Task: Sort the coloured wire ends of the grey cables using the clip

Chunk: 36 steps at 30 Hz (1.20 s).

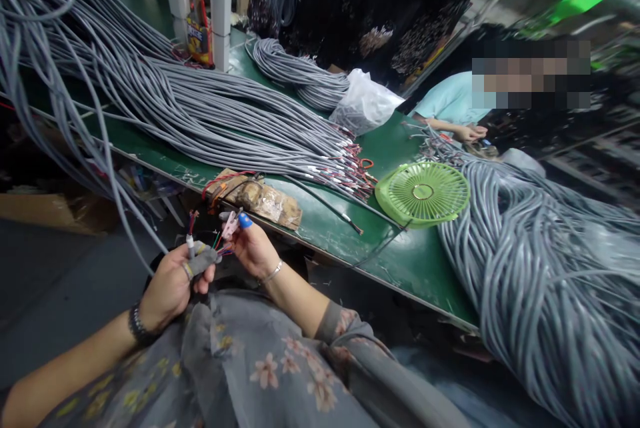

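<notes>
My left hand [173, 285] is closed around the end of a grey cable [189, 241], with a grey fingertip cover on its thumb. Thin coloured wires [219, 243] stick out of the cable end toward my right hand [253, 248]. That hand pinches the wires with a small pink tool [230, 223]; one of its fingers wears a blue cap [245, 220]. Both hands hover over my lap, just in front of the green table's near edge [320, 241].
Large bundles of grey cables [220, 115] cover the table, and more lie heaped at the right [540, 268]. A green fan [423, 193], a taped brown pad [260, 200] and a white plastic bag [365, 103] sit on the table. Another person's hand [467, 133] works across it.
</notes>
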Motion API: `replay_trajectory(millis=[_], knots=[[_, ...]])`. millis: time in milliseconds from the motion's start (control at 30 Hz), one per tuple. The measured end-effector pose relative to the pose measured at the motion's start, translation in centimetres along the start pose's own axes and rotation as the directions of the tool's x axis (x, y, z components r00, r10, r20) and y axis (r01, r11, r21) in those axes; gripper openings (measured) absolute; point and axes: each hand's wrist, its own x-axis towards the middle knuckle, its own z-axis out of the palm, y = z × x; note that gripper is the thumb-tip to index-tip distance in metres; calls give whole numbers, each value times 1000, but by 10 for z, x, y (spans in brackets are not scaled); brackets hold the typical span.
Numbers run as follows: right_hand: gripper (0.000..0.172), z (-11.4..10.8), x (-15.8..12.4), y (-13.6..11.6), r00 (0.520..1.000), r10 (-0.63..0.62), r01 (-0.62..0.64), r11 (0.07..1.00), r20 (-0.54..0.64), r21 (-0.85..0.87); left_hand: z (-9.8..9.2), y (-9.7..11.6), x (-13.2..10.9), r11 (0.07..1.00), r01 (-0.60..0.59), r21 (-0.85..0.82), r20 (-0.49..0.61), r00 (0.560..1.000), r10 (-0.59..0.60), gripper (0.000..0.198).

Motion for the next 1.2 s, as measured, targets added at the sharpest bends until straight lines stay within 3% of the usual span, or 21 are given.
replay_trajectory(millis=[200, 500, 833, 1200], knots=[[42, -2, 3, 3, 1000, -18, 19, 999, 7, -41, 4, 1, 6, 1000, -2, 1, 5, 1000, 2, 30], [37, 4, 3, 1, 998, -2, 5, 998, -55, 55, 1, -7, 11, 999, 10, 36, 32, 999, -11, 28], [41, 2, 1, 1, 998, 47, -46, 998, -31, 52, 2, -2, 7, 999, 1, 34, 19, 1000, -1, 28], [34, 2, -3, -9, 997, 70, -70, 997, -25, 13, -4, -4, -4, 999, -44, 33, 39, 998, 42, 28]])
